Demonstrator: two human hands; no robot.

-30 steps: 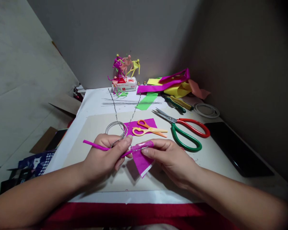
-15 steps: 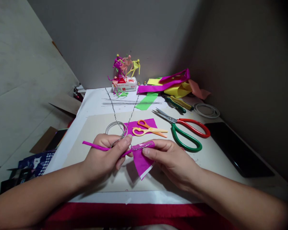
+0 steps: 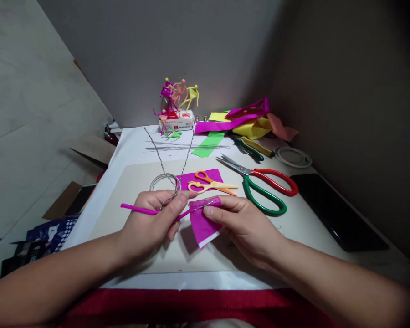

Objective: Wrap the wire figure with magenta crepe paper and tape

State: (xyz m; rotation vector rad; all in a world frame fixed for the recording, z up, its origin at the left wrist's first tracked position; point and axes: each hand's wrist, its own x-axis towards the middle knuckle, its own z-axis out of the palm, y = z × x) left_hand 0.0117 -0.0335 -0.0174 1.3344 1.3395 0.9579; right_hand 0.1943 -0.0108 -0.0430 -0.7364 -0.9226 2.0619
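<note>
My left hand (image 3: 157,216) pinches a twisted wire frame (image 3: 161,159), whose two long ends stick up and away from me. One arm of the frame, wrapped in magenta paper (image 3: 136,209), juts out to the left of that hand. Between finger and thumb my right hand (image 3: 237,218) grips a magenta paper strip (image 3: 203,230) with a white lower edge. A short length of bare twisted wire lies across the strip's top. Behind the hands, orange scissors (image 3: 213,186) rest on a magenta sheet (image 3: 213,175), beside a coil of wire (image 3: 153,182).
Large scissors (image 3: 264,209) with red and green handles lie at the right, near a black phone-like slab (image 3: 338,214). Further back are pliers (image 3: 251,148), a white coil (image 3: 294,164), coloured paper strips (image 3: 256,125), thin wires (image 3: 157,148) and small figures on a box (image 3: 184,122).
The wire frame's long ends have tilted slightly left. The magenta strip has shifted and turned a little, its lower corner rising, while both hands keep their hold.
</note>
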